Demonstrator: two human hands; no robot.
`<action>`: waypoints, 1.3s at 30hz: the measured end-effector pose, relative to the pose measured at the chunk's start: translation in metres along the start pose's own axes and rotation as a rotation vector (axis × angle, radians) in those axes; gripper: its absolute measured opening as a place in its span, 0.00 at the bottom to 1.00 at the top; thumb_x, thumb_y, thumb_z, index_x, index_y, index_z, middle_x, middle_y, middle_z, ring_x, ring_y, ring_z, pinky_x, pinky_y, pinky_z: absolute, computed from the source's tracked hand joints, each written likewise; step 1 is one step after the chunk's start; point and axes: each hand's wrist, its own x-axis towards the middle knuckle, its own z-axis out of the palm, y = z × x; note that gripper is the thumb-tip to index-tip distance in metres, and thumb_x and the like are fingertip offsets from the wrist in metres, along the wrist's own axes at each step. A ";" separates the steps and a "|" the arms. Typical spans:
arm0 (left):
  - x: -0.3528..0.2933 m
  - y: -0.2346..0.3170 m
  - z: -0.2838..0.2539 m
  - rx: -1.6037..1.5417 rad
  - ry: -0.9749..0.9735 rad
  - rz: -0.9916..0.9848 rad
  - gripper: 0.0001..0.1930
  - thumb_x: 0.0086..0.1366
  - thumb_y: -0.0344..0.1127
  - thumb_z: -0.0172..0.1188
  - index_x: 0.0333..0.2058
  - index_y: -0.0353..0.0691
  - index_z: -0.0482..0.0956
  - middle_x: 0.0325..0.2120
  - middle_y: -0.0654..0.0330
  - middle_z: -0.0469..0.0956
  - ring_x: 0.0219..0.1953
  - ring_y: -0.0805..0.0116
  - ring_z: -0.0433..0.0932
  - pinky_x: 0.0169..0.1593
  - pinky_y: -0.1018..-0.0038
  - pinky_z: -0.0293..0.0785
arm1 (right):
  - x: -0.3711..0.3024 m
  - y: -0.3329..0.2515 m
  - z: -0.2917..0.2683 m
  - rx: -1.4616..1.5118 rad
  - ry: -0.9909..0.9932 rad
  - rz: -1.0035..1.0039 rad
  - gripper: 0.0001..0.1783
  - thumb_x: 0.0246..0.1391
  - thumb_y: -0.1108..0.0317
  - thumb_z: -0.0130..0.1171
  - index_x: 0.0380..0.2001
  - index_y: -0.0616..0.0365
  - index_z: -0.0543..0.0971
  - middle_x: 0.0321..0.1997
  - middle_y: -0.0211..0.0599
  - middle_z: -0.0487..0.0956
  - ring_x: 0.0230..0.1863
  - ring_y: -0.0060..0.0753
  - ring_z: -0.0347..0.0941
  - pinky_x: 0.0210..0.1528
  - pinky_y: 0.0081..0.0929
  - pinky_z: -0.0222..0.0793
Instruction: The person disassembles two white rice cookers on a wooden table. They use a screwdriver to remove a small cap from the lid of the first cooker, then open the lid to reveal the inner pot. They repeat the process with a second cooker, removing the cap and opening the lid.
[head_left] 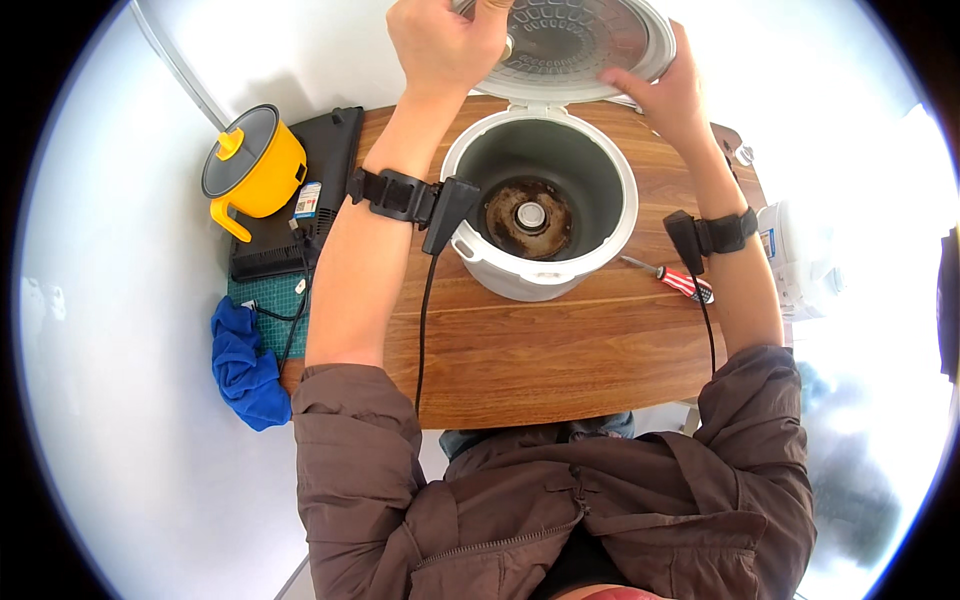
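Observation:
A white rice cooker (pixel 463 263) stands open on the wooden table, without an inner pot; its heating plate (pixel 505 232) is stained brown around a round metal centre. The hinged lid (pixel 640 45) is tilted up at the back, its metal inner side facing me. My left hand (pixel 445 42) is closed at the lid's left part, partly hiding it; a small pale round piece shows by its fingers. On the right edge, my right hand (pixel 672 95) grips the lid, thumb on the inner side. A screwdriver (pixel 685 284) with a striped red-and-white handle lies right of the cooker.
At the left, a yellow pot (pixel 262 175) with a grey lid stands on a black flat device (pixel 325 150). Beside it are a green cutting mat (pixel 278 294), a black cable and a blue cloth (pixel 245 365). A white appliance (pixel 800 265) stands at the right edge.

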 end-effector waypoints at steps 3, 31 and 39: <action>-0.002 -0.004 0.004 0.007 0.008 0.026 0.24 0.70 0.53 0.64 0.31 0.34 0.78 0.19 0.54 0.77 0.20 0.63 0.75 0.26 0.70 0.69 | -0.011 0.009 -0.004 0.126 -0.149 0.149 0.41 0.51 0.62 0.78 0.63 0.61 0.68 0.56 0.39 0.81 0.55 0.30 0.78 0.56 0.31 0.75; 0.001 0.001 0.003 0.025 -0.023 -0.024 0.27 0.71 0.56 0.62 0.29 0.33 0.77 0.16 0.56 0.72 0.18 0.70 0.69 0.24 0.72 0.65 | -0.041 0.018 0.035 0.302 -0.144 0.319 0.22 0.55 0.77 0.71 0.52 0.64 0.78 0.49 0.38 0.85 0.50 0.29 0.83 0.55 0.29 0.80; 0.000 0.000 0.002 0.035 -0.005 -0.007 0.26 0.71 0.54 0.63 0.30 0.32 0.78 0.16 0.55 0.72 0.19 0.70 0.68 0.24 0.72 0.65 | -0.043 0.018 0.042 0.302 -0.160 0.344 0.25 0.54 0.74 0.72 0.55 0.60 0.75 0.51 0.40 0.84 0.51 0.35 0.82 0.56 0.34 0.79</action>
